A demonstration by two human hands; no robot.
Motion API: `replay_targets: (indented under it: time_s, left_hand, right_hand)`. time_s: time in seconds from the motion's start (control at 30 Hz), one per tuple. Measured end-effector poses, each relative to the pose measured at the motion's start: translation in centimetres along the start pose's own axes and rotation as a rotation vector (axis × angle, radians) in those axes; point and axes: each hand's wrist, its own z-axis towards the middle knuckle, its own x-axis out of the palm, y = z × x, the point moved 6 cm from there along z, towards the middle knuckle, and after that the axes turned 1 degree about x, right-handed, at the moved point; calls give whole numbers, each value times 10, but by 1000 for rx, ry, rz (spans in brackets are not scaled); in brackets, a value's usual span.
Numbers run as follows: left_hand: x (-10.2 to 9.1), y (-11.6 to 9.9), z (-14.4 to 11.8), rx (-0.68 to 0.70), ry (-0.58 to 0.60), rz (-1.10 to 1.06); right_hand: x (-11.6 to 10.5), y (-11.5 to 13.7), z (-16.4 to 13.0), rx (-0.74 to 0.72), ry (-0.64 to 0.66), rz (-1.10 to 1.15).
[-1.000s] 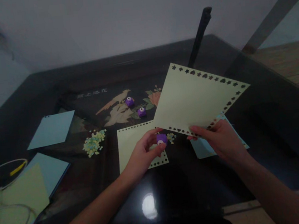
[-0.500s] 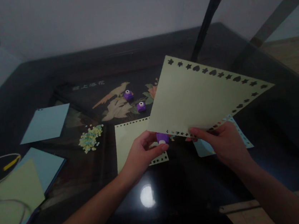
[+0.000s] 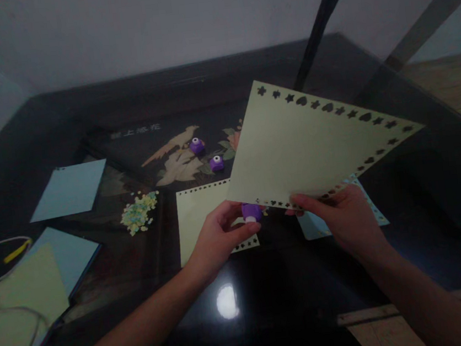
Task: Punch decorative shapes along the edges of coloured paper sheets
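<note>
Two hands, left hand (image 3: 217,238) half-hiding purple punch (image 3: 251,212), right hand (image 3: 344,218) pinching green sheet (image 3: 306,145)

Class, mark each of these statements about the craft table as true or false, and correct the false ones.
1. The left hand holds a purple punch at the lifted green sheet's lower edge. True.
2. The right hand rests flat on the table. False: it holds the lifted sheet.
3. Two more purple punches sit on the table. True.
4. The pile of paper bits is red. False: it is yellow-green and pale blue.
5. The lifted sheet has no holes. False: cut-out shapes line its edges.
</note>
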Motion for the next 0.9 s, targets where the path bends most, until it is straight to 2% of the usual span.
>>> replay_targets:
  time_s: [0.37,0.5,0.67,0.9]
  left_hand:
    - [-2,-3,-1,-9,-93,-36]
    - [-4,0,-1,-20,-109,-41]
    - [-1,2,-1,-17,-74,-52]
    - [-1,0,0,-7,-106,-124]
  right_hand:
    - [3,12,-8,-155,-12,-162]
    - [6,10,-5,-91,15,-135]
    - [6,4,1,0,46,-69]
    - [8,-5,2,64,86,-9]
